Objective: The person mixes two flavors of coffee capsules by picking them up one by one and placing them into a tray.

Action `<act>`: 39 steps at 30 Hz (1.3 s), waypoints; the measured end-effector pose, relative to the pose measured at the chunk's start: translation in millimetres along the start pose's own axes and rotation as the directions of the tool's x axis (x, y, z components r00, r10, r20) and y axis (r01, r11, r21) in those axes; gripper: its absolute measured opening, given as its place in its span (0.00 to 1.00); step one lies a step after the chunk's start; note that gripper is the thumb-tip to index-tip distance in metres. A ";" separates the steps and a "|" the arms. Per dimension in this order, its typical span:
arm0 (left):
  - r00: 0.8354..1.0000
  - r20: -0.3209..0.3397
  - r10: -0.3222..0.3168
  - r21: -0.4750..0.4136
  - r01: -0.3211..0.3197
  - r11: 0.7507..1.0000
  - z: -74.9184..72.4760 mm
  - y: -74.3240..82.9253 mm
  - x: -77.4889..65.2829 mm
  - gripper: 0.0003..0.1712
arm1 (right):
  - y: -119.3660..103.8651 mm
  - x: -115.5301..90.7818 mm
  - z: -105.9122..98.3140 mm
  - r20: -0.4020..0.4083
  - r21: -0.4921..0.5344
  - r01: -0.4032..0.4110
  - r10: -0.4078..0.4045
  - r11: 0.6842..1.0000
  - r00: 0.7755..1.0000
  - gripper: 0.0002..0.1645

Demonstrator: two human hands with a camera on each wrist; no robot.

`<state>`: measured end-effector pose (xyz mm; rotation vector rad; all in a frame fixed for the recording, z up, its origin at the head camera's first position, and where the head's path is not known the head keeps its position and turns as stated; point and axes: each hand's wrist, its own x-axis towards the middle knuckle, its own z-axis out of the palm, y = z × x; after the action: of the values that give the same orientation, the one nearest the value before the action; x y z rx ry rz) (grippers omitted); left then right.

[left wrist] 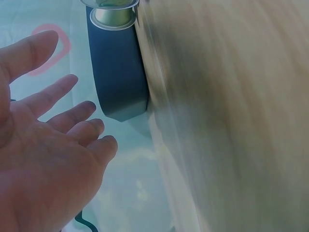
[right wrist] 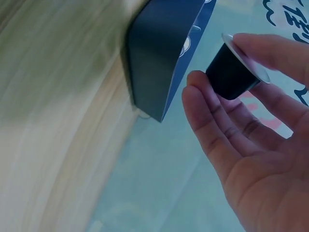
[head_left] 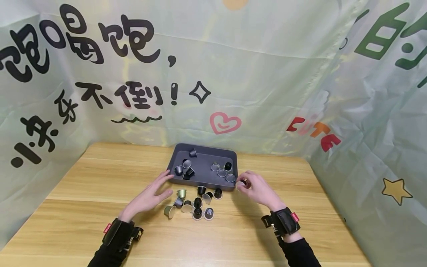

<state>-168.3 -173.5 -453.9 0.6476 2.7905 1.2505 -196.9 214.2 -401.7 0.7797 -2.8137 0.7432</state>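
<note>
Between thumb and fingers, my right hand (head_left: 258, 188) pinches a black coffee capsule (right wrist: 231, 72) with a pale rim, beside the right front corner of a dark grey tray (head_left: 203, 181). My left hand (head_left: 148, 194) is at the tray's left front corner, fingers extended and holding nothing; whether it touches the rim I cannot tell. Inside the tray, several grey and black capsules (head_left: 178, 170) lie on the left and several more (head_left: 221, 172) on the right. On the table in front are several loose capsules: black ones (head_left: 197, 202), green ones (head_left: 181, 193) and a blue-grey one (head_left: 178, 202).
The wooden table (head_left: 213, 244) carries the tray near its back edge. A printed cloth (head_left: 267, 74) with lettering and drawings hangs behind and along the sides. A camera strap is on each wrist.
</note>
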 end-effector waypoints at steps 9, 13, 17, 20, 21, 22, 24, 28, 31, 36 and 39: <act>1.000 0.001 -0.004 0.006 0.004 1.000 -0.4 2.4 -0.7 0.35 | -9.5 21.7 1.0 -0.018 0.037 0.023 -0.022 0.999 1.000 0.07; 1.000 0.001 -0.011 0.008 0.011 1.000 -0.6 3.0 -1.1 0.35 | -14.8 34.9 1.5 -0.016 0.046 0.037 -0.037 0.998 0.999 0.07; 1.000 0.005 -0.013 0.003 0.013 1.000 -0.4 2.6 -0.9 0.35 | -20.6 46.9 0.0 -0.023 0.048 0.058 -0.057 0.997 0.998 0.08; 1.000 0.006 -0.015 0.000 0.015 1.000 -0.3 2.3 -0.7 0.35 | -24.7 56.0 -2.1 -0.032 0.055 0.078 -0.076 0.995 0.997 0.08; 1.000 0.006 -0.015 0.001 0.015 1.000 -0.4 2.0 -0.6 0.35 | -26.2 59.0 -2.8 -0.033 0.057 0.081 -0.079 0.995 0.996 0.07; 1.000 0.006 -0.016 -0.001 0.016 1.000 -0.5 2.1 -0.6 0.35 | -27.6 62.0 -3.4 -0.033 0.059 0.084 -0.083 0.995 0.996 0.07; 1.000 0.005 -0.018 -0.002 0.018 1.000 -0.7 2.3 -0.7 0.35 | -30.2 68.0 -4.3 -0.026 0.058 0.088 -0.087 0.994 0.996 0.07; 1.000 0.005 -0.013 0.001 0.013 1.000 -1.3 3.0 -0.5 0.35 | -34.7 78.4 -4.9 0.005 0.044 0.080 -0.080 0.996 0.997 0.07; 1.000 0.005 -0.009 0.002 0.009 1.000 -1.6 3.2 -0.4 0.35 | -37.0 87.1 -3.8 0.027 0.031 0.068 -0.068 0.997 0.997 0.07; 1.000 0.005 -0.012 0.005 0.012 1.000 -1.6 3.8 -0.8 0.35 | -36.3 104.0 1.3 0.056 -0.020 0.046 -0.045 0.999 0.997 0.07; 1.000 0.006 -0.015 0.002 0.015 1.000 -1.7 4.5 -1.0 0.35 | -34.3 112.9 6.3 0.082 -0.055 0.032 -0.028 0.998 0.996 0.07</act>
<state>-166.0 -172.4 -449.7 0.6282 2.7866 1.2416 -276.2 134.8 -364.7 0.8595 -2.8741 0.6395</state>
